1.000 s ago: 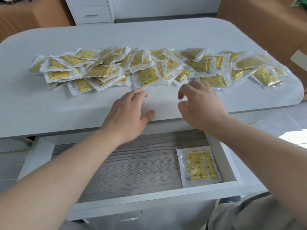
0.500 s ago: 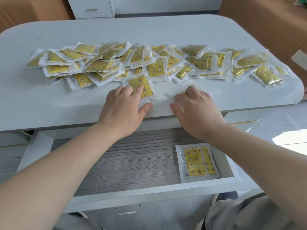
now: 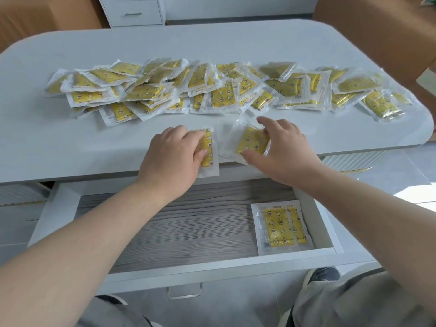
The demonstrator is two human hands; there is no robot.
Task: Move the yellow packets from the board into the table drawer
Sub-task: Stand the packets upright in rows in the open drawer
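Note:
A long heap of yellow packets (image 3: 212, 90) in clear wrappers lies across the white board (image 3: 70, 142). My left hand (image 3: 172, 156) grips one packet (image 3: 208, 149) at the board's near edge, its lower corner hanging over the open drawer (image 3: 177, 223). To its right, my right hand (image 3: 285, 149) pinches a second packet (image 3: 251, 143) between thumb and fingers, tilted up a little off the board. Two overlapping packets (image 3: 280, 227) lie flat in the drawer's right front corner.
The drawer's white front panel (image 3: 212, 267) with a clear handle (image 3: 185, 292) stands pulled out toward me above my knees. A white cabinet (image 3: 134, 10) and brown cardboard boxes (image 3: 377, 27) stand beyond the table. A ribbed white panel (image 3: 354, 159) sits under the board at right.
Both hands reached to the heap, each took hold of a packet and dragged it back to the board's near edge. The right-hand packet now shows its yellow face.

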